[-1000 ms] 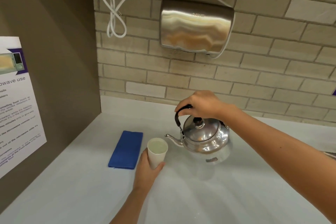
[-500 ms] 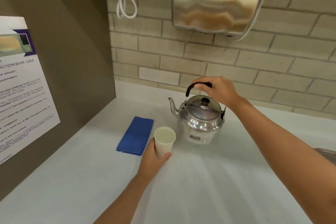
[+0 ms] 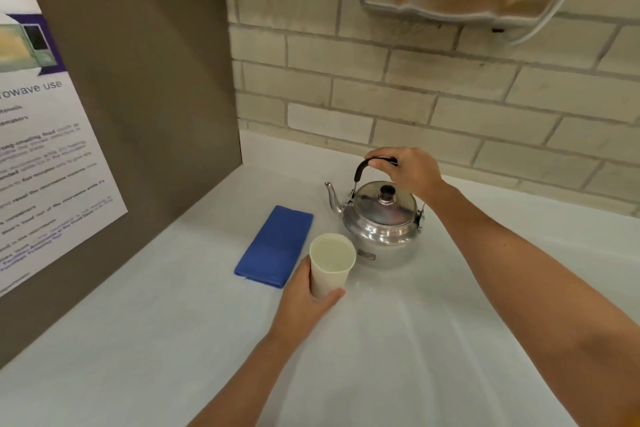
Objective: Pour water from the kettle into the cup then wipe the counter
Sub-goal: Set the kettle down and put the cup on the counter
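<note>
- My right hand (image 3: pixel 410 172) wraps the steel kettle (image 3: pixel 381 225) handle; kettle upright on bench (image 3: pixel 450 340).
- My left hand (image 3: pixel 304 302) grips paper cup (image 3: pixel 330 265), just beside kettle.
- Blue cloth (image 3: pixel 275 246) left of cup, untouched.

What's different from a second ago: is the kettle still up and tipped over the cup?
No. The kettle went from tilted, spout at the cup, to upright on the counter behind the cup. The right hand remains on its handle. The left hand keeps holding the cup, and the blue cloth lies folded where it was.
</note>
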`<state>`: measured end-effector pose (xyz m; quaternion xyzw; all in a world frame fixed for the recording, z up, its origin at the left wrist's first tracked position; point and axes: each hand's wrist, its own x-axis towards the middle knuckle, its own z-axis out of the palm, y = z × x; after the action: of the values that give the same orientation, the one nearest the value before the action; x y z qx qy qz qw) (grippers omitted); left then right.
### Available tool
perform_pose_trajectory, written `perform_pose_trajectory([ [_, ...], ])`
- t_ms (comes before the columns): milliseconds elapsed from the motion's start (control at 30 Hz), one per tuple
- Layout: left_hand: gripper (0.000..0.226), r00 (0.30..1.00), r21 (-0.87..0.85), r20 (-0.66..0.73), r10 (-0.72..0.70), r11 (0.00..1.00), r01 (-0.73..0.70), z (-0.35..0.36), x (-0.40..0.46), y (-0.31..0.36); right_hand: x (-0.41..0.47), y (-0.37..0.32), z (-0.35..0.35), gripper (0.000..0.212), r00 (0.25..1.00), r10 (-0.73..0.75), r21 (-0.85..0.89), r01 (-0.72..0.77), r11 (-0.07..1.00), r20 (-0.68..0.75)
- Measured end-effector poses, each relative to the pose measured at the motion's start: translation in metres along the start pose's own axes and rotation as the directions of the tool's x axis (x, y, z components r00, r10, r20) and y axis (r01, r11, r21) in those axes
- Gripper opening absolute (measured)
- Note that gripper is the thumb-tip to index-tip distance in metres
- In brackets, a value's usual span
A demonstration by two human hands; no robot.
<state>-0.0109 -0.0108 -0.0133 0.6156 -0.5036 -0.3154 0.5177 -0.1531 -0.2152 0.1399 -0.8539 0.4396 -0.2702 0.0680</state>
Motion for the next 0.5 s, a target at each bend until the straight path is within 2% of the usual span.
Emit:
perform_pose_trajectory([
  [167, 0.068, 1.000, 0.017, -0.002, -0.009, 1.000, 0.009, -0.001, 0.000, 0.001, 0.008, 0.003, 0.005, 0.022, 0.999, 0.012, 0.014, -0.013, 1.000, 0.041],
  [367, 0.067, 0.999, 0.024, 0.032, -0.024, 0.999, 0.024, -0.004, 0.002, 0.001, 0.007, 0.007, 0.007, 0.021, 1.000, 0.001, 0.031, -0.002, 1.000, 0.025],
  [500, 0.064, 0.993, 0.082, 0.111, -0.044, 0.996, 0.035, -0.010, 0.003, 0.004, -0.003, 0.001, 0.001, 0.040, 0.998, -0.031, -0.065, 0.035, 0.997, 0.059],
])
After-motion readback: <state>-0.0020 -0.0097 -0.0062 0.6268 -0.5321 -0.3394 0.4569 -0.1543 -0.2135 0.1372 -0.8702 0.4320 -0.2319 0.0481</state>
